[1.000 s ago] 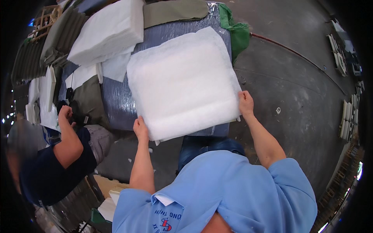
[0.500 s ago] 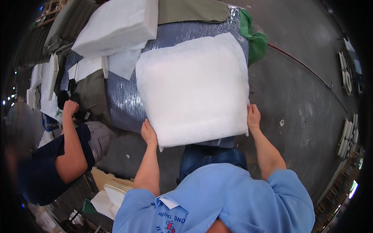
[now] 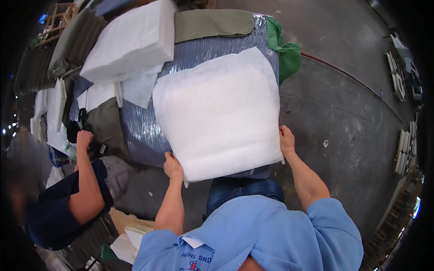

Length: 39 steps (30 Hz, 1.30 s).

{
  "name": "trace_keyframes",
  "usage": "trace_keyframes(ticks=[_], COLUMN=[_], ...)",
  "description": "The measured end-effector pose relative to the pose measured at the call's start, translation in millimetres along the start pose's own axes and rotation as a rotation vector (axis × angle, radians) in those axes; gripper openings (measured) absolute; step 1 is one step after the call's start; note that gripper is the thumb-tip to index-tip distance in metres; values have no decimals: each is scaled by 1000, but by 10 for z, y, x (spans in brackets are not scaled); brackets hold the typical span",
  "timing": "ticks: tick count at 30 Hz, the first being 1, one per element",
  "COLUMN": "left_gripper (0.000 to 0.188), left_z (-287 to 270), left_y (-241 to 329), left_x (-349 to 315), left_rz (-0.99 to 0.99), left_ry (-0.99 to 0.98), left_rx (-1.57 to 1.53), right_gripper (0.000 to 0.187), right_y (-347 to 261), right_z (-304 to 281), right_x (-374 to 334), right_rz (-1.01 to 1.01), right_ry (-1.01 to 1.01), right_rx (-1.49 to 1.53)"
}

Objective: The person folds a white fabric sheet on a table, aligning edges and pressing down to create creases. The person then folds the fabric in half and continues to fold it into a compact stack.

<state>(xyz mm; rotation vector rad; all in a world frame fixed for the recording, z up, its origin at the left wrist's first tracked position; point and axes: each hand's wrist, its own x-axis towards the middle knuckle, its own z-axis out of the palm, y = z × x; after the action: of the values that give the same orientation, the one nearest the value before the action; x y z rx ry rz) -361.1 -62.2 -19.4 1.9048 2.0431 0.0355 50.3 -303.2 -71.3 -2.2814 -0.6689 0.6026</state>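
A large white sheet of fluffy batting (image 3: 219,115), folded around at its near edge, lies over a work surface wrapped in shiny plastic film (image 3: 140,131). My left hand (image 3: 173,166) is closed on the batting's near left edge, fingers partly hidden by it. Opposite, my right hand (image 3: 286,140) grips the right edge close to the near corner, thumb and fingers bent against it. Whether a cushion core lies inside the batting I cannot tell.
Beyond the batting stand a thick stack of white batting (image 3: 131,38) and a folded olive cloth (image 3: 214,23). Green plastic (image 3: 287,49) hangs off the far right corner. On my left a co-worker's hand (image 3: 84,138) holds something black beside olive fabric (image 3: 106,126).
The view has shifted slightly, so the table and batting sit a little lower and further left. Both my hands keep hold of the batting's edges.
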Motion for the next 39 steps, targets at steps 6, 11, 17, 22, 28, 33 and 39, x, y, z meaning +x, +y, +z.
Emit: trace_keyframes(ticks=[6,11,17,22,28,33,39], left_gripper=[29,40,61,78,81,64,37], left_z=[-160,-282,-191,-151,-169,-295,-655], left_y=[7,4,-18,26,229,147,63], left_x=[14,-181,-391,-288,-303,-9,168], left_rz=[-128,-163,-308,-549,-654,-397,-101], left_ry=[-127,-216,-397,-450,-480,-512,-188], left_rx=[-32,-196,-621,-998,-1151,-128,-67], right_gripper=[21,34,48,63,69,71,57], right_y=[-215,-353,-559,-542,-453,-500,-726], right_z=[-192,-364,-323,-227,-75,-250,-445], right_x=[0,-111,-443,-330,-299,-158,-174], right_rz=[145,280,377,505,710,606,390], right_ry=[-93,-128,-128,-246,-238,-389,6], right_rx=[-44,-96,22,141,422,67,-219])
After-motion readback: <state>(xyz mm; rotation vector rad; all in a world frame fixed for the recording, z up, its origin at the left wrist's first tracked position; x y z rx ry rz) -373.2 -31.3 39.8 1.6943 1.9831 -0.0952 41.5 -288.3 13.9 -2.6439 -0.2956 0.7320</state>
